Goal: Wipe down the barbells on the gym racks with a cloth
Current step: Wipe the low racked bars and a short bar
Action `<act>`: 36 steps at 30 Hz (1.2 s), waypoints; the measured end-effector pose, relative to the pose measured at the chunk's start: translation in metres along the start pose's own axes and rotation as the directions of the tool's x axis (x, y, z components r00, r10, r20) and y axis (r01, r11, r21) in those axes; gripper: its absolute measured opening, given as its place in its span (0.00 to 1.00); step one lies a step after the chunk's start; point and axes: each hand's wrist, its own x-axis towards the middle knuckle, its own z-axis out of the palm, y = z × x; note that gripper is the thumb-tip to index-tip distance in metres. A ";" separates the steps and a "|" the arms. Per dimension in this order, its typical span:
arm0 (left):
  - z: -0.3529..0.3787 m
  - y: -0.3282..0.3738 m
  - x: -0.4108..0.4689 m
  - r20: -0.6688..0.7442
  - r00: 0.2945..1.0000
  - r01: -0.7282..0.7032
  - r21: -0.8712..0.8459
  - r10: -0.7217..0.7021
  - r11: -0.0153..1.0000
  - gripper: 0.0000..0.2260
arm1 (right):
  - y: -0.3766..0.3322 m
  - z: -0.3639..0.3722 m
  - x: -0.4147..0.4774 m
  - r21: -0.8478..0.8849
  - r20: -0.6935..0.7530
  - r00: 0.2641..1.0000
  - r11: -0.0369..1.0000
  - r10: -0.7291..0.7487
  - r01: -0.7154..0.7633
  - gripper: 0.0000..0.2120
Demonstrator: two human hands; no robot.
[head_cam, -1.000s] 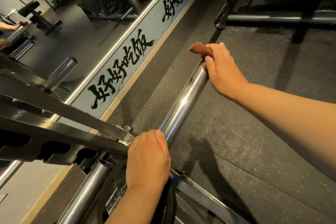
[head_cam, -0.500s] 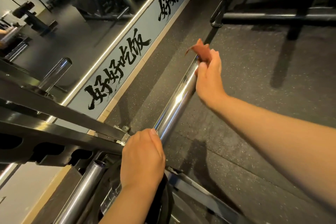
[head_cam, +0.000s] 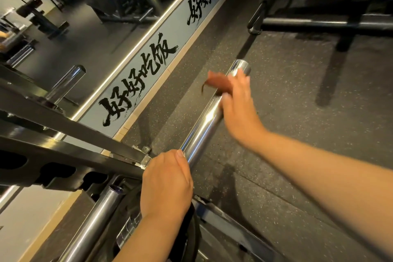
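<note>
The right hand [head_cam: 238, 108] has slid back along the barbell [head_cam: 202, 125], baring its chrome end. Its grip, blurred, is clamped on the brown cloth [head_cam: 219, 83] against the bar. The left hand [head_cam: 165, 183] closes its grip round the bar beside the rack [head_cam: 63, 147], above the speckled floor [head_cam: 287, 95].

Barbell [head_cam: 204, 125]: bright chrome silver with white glare streaks. Cloth [head_cam: 219, 83]: plain reddish-brown, blurred. Floor [head_cam: 287, 112]: dark grey with fine pale speckles; wall band [head_cam: 187, 27] at far left pale grey-blue with black brush-stroke characters; rack [head_cam: 63, 147] at near left matte black.
</note>
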 end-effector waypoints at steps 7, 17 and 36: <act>0.000 -0.002 0.000 0.004 1.000 -0.005 0.000 0.005 1.000 0.18 | -0.001 -0.009 0.024 -0.167 -0.035 0.994 0.981 -0.101 0.094 0.21; 0.001 -0.001 0.000 -0.038 0.999 -0.015 -0.013 0.015 1.000 0.17 | 0.023 0.005 -0.024 -0.140 0.144 0.944 0.938 -0.297 0.317 0.26; 0.004 -0.009 0.006 0.071 0.997 -0.012 0.059 0.008 0.998 0.11 | 0.008 0.002 -0.037 -0.356 0.307 0.879 0.812 -0.364 0.461 0.22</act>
